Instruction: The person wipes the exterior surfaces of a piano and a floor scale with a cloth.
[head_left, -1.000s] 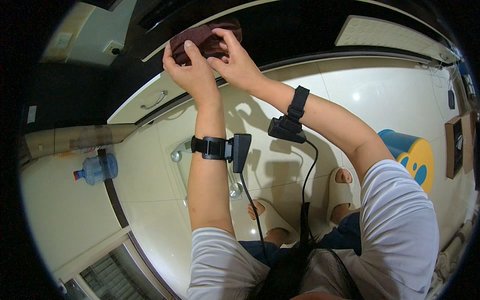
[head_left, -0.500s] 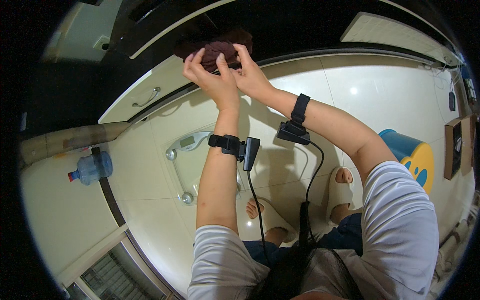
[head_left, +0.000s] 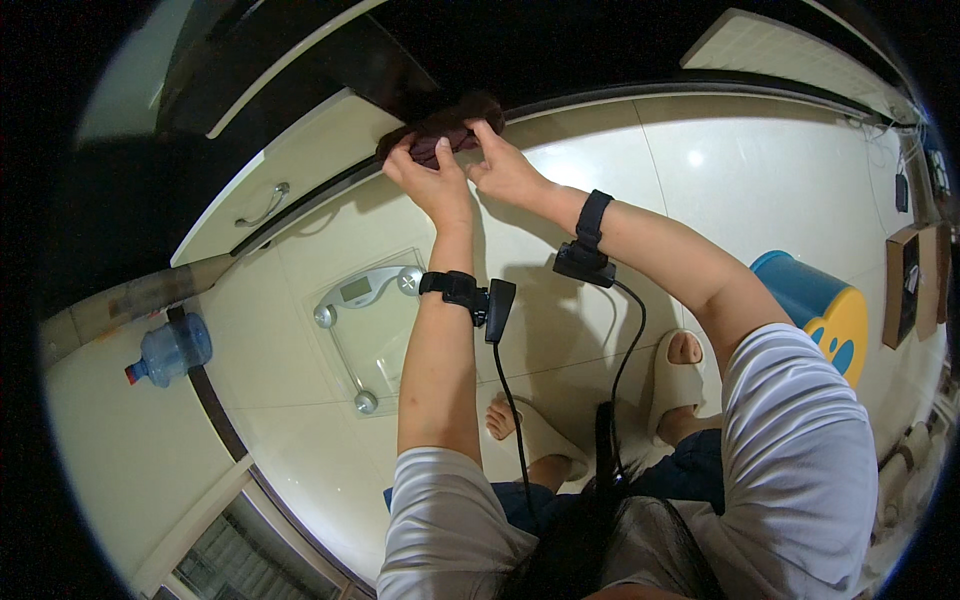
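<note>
A crumpled dark maroon cloth (head_left: 440, 128) is held in both hands, low against the dark front of a cabinet. My left hand (head_left: 432, 188) is closed on its near left part, the thumb pressed up against the folds. My right hand (head_left: 508, 172) pinches its right side, index finger stretched along the edge. Part of the cloth blends into the dark surface behind it. Each wrist wears a black strap, the left strap (head_left: 455, 288) and the right strap (head_left: 594, 222), both with a small cabled box.
Left of the cloth is a pale drawer front (head_left: 300, 165) with a curved metal handle (head_left: 263, 205). A glass scale (head_left: 375, 345) lies on the tiled floor. Around it are a blue water jug (head_left: 178, 350), a blue-and-yellow stool (head_left: 805, 290) and an open cardboard box (head_left: 905, 285).
Both hands and the cloth have come slightly nearer to me and right along the cabinet. The cloth looks more bunched. My view has turned a little.
</note>
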